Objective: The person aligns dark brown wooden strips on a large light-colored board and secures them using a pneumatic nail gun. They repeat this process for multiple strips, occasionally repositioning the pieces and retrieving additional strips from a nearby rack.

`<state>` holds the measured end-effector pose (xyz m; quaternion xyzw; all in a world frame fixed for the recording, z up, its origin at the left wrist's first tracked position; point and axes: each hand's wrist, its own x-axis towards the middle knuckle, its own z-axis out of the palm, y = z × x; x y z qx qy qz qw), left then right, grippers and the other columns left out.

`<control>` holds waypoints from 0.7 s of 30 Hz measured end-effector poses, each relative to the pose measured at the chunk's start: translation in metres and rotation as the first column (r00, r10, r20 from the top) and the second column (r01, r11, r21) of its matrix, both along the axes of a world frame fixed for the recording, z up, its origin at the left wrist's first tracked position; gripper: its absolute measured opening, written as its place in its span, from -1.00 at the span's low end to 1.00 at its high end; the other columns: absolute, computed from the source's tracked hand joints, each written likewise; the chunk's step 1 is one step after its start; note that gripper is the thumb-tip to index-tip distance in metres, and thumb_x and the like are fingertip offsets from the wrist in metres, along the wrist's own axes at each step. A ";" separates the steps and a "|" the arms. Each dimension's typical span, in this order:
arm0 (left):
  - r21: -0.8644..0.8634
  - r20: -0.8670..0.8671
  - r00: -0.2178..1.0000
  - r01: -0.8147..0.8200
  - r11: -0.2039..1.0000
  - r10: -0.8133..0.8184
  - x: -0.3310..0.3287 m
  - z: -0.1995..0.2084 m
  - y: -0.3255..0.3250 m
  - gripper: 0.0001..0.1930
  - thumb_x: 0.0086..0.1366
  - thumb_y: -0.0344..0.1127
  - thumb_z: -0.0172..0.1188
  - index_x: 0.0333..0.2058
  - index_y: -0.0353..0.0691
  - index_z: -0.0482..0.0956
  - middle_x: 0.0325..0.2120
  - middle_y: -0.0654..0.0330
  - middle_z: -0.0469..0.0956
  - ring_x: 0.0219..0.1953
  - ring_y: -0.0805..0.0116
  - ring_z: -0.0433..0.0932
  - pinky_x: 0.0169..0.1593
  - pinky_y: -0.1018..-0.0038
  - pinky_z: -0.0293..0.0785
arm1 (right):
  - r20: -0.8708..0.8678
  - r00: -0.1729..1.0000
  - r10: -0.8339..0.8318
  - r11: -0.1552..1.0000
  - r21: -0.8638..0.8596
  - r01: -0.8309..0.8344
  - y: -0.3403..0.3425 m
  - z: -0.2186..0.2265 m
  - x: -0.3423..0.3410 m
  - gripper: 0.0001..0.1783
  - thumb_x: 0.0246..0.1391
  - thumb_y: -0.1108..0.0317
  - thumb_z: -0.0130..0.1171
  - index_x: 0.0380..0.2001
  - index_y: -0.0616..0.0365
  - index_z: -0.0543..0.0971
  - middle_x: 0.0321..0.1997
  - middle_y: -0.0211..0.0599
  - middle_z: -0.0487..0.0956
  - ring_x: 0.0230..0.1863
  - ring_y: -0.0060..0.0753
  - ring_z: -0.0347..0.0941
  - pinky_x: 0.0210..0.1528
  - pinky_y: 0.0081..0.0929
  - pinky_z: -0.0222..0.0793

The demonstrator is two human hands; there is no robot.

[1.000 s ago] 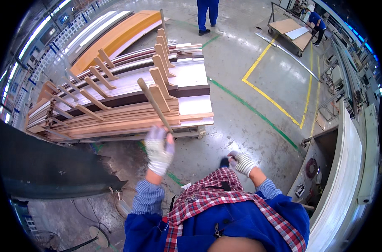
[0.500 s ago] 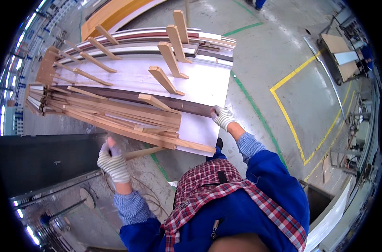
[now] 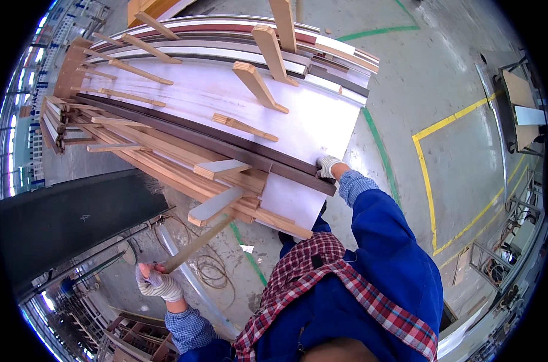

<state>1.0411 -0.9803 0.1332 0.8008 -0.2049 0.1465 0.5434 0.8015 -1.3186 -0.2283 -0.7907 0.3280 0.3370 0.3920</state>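
My right hand (image 3: 329, 167), in a striped white glove, is closed at the near right end of the dark brown strips (image 3: 225, 140). Those long strips lie side by side across a white-topped rack (image 3: 298, 123); part of my grip is hidden behind them. Low on the left, my left hand (image 3: 158, 285), gloved with bare fingertips, is curled around the outer end of a wooden peg (image 3: 195, 246) that sticks out from the rack. Beside the dark strips lies a bundle of light brown wooden strips (image 3: 177, 169).
Upright wooden pegs (image 3: 254, 86) divide the rack, with white, grey and reddish strips (image 3: 225, 37) along its far side. A black flat surface (image 3: 81, 211) stands at left. Hoses (image 3: 210, 271) lie on the floor, which has yellow tape lines (image 3: 426, 181).
The rack's pegs and strips appear shifted and turned in view. My left hand has moved lower to the peg's end. Two dark strips now show at my right hand, where one was visible.
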 end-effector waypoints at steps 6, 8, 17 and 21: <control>0.055 0.065 0.997 -0.038 0.998 0.035 -0.001 -0.003 0.002 -0.64 0.25 -0.18 0.02 -0.69 -0.19 0.29 -0.77 0.29 0.24 -0.73 0.57 0.23 -0.60 0.62 0.21 | -0.110 0.976 -0.189 0.980 0.042 0.195 0.003 0.007 0.005 -0.11 -0.30 -0.30 0.21 -0.11 0.33 0.49 -0.03 0.10 0.47 0.04 0.00 0.38 0.06 -0.28 0.27; 0.032 0.058 0.998 -0.038 0.999 0.036 -0.001 -0.004 0.003 -0.64 0.25 -0.19 0.01 -0.70 -0.18 0.28 -0.77 0.29 0.24 -0.72 0.57 0.23 -0.60 0.63 0.20 | -0.108 0.959 -0.264 0.962 0.040 0.269 0.007 0.009 0.004 -0.07 -0.32 -0.33 0.21 -0.08 0.33 0.48 0.01 0.10 0.44 0.06 0.00 0.37 0.08 -0.29 0.26; 0.002 0.049 0.997 -0.066 0.998 0.066 0.001 -0.006 0.008 -0.64 0.24 -0.23 0.03 -0.71 -0.22 0.29 -0.79 0.27 0.24 -0.73 0.56 0.20 -0.60 0.62 0.18 | -0.113 0.961 -0.251 0.962 0.082 0.261 -0.018 0.021 -0.007 0.00 -0.35 -0.44 0.12 -0.07 0.30 0.49 0.03 0.05 0.44 0.08 -0.07 0.36 0.07 -0.36 0.26; -0.001 0.038 0.994 -0.102 0.995 0.102 0.000 -0.006 0.006 -0.64 0.24 -0.22 0.04 -0.71 -0.22 0.29 -0.80 0.28 0.23 -0.74 0.57 0.20 -0.61 0.62 0.17 | -0.062 0.969 -0.240 0.969 0.039 0.242 -0.016 0.017 -0.011 0.04 -0.41 -0.43 0.18 -0.10 0.38 0.48 -0.01 0.08 0.44 0.01 -0.08 0.40 0.04 -0.39 0.30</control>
